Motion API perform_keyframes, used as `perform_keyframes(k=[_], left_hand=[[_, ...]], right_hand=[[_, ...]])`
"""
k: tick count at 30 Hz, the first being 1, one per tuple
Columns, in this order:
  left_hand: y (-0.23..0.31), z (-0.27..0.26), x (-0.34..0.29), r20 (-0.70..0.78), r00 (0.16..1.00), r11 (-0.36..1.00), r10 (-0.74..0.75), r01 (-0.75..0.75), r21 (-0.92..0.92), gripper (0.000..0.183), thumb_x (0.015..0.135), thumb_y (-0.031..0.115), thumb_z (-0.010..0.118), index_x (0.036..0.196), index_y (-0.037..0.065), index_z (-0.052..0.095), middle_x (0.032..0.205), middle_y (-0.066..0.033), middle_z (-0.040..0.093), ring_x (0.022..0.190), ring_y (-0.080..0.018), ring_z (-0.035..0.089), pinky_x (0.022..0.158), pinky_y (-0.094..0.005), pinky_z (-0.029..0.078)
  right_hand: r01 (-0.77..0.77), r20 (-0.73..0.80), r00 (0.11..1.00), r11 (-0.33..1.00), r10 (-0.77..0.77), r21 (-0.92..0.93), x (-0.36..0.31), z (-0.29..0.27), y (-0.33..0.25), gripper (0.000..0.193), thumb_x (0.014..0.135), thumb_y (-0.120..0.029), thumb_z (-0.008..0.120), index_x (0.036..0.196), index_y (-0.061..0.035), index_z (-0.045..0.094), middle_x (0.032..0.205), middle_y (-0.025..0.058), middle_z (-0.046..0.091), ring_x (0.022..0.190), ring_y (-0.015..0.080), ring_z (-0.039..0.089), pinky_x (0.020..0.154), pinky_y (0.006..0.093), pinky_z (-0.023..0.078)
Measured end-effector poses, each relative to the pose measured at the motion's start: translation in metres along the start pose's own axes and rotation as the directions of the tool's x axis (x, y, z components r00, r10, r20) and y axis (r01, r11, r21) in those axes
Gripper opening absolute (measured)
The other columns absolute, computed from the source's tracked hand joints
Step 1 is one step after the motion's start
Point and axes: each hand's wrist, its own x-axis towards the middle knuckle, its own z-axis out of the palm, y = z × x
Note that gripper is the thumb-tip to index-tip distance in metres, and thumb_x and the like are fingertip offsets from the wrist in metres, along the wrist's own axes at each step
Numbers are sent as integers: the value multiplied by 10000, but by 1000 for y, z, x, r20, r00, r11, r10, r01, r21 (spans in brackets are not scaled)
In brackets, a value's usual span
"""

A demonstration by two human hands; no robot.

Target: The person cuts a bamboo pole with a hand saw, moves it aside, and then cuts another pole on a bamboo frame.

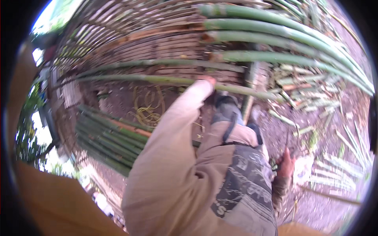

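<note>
My left hand (207, 80), at the end of a long beige sleeve, is closed on a slender green bamboo pole (165, 79). The pole lies crosswise in front of my legs, running from the far left to the pile of cut pieces. Lower on the right, beside my thigh, my right hand (286, 164) is closed around a thin, dark, blade-like tool (287, 138) that points away from me. Blur hides the tool's exact kind. Just beyond the held pole lies another thin bamboo pole (165, 62), roughly parallel to it.
Thick green bamboo poles (271, 37) rest on a slatted bamboo platform (169, 49) at the back. Cut bamboo pieces (311, 88) litter the ground at right. A stack of dark green bamboo (106, 137) and yellow cord (151, 106) lie at left.
</note>
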Motion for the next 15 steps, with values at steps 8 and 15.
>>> perform_keyframes(k=[8,15], left_hand=[[10,-24,-6,-199,954,974,-226,223,-37,365,890,167,457,1243,131,539,1298,-136,524,1237,-307,456,1054,-506,303],[85,-30,10,-297,952,992,70,-97,-77,320,903,182,432,1198,124,543,1293,-150,526,1231,-308,469,1034,-491,338]], right_hand=[[266,226,950,937,-215,-227,-66,40,-59,167,981,-189,500,993,-26,530,645,-13,506,557,60,455,508,224,364],[398,477,864,799,-162,-451,-60,125,-58,229,954,-229,530,991,-5,495,730,192,541,680,339,547,640,417,428]])
